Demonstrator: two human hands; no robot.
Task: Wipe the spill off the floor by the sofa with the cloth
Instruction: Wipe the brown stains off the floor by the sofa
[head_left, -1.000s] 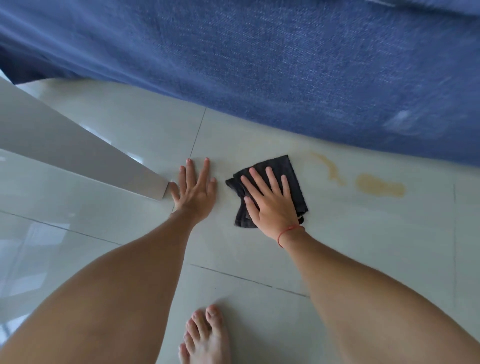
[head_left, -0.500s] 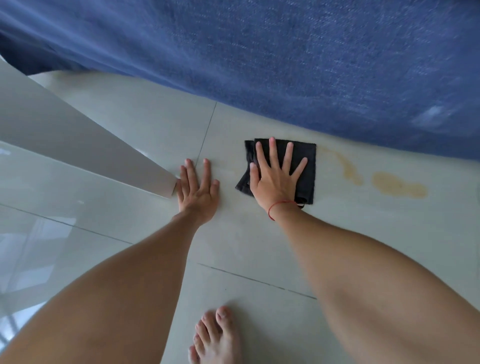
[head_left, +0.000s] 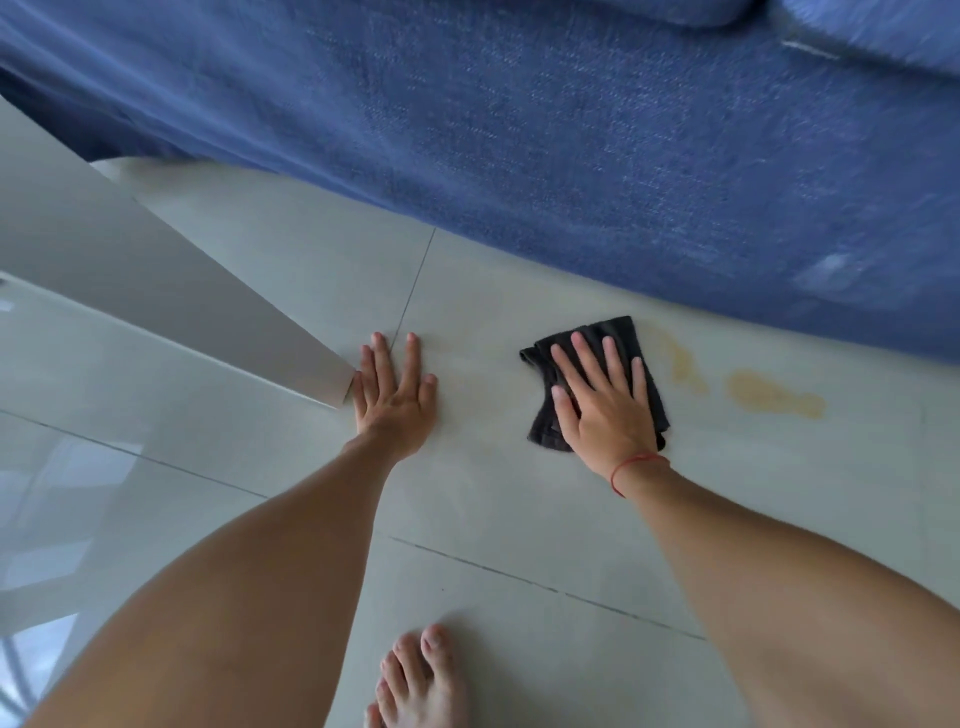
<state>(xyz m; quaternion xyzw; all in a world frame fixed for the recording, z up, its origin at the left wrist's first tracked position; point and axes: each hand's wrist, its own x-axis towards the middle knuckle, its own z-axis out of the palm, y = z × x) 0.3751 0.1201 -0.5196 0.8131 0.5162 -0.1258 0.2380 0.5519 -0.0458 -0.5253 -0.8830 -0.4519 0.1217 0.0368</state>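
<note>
Head view: cloth (head_left: 631, 340) back nearer spill (head_left: 774, 397).

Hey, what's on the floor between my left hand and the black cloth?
Nothing solid: the head view shows bare pale tile between the left hand and black cloth.

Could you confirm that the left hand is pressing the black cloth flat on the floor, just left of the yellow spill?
Not quite: the head view shows the right hand pressing the black cloth; the left hand rests bare on the floor. The spill placement is correct.
</note>
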